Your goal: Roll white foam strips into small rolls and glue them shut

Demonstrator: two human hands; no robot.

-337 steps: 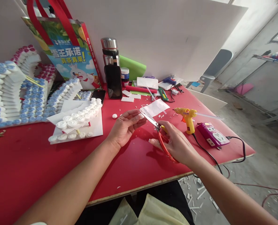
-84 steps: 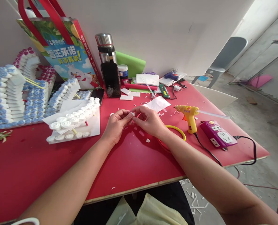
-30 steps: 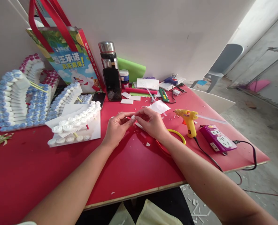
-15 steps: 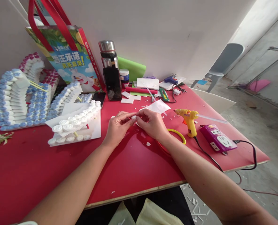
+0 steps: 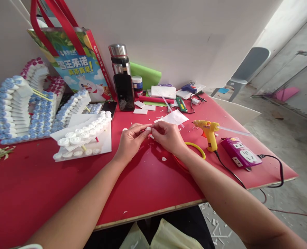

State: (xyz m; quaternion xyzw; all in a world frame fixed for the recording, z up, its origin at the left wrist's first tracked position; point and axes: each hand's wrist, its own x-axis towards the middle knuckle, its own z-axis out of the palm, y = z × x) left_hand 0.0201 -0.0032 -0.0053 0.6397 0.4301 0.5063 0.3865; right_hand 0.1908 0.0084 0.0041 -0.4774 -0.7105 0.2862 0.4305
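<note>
Both hands meet above the red table [image 5: 143, 186]. A small white piece [image 5: 148, 129] shows between the fingertips; its exact kind is too small to make out. My left hand [image 5: 132, 140] pinches it between thumb and fingers. From the other side, my right hand [image 5: 168, 136] is closed with its thumb and index finger at the same piece. Left of my hands stands a white model [image 5: 83, 136] with rows of white rosettes on board. Yellow-and-red tubing [image 5: 196, 147] lies partly under my right wrist.
To the right, a yellow glue gun [image 5: 207, 133] stands beside a purple power strip [image 5: 241, 152] with a black cord. Behind are a thermos [image 5: 119, 58], a phone [image 5: 124, 91], a green cutter [image 5: 181, 104] and white foam pieces [image 5: 140, 111]. Blue-and-white models [image 5: 13, 110] and a bag [image 5: 75, 65] fill the left.
My fingers have shifted slightly around the small white piece, which shows a little more plainly now. Everything else stays in place.
</note>
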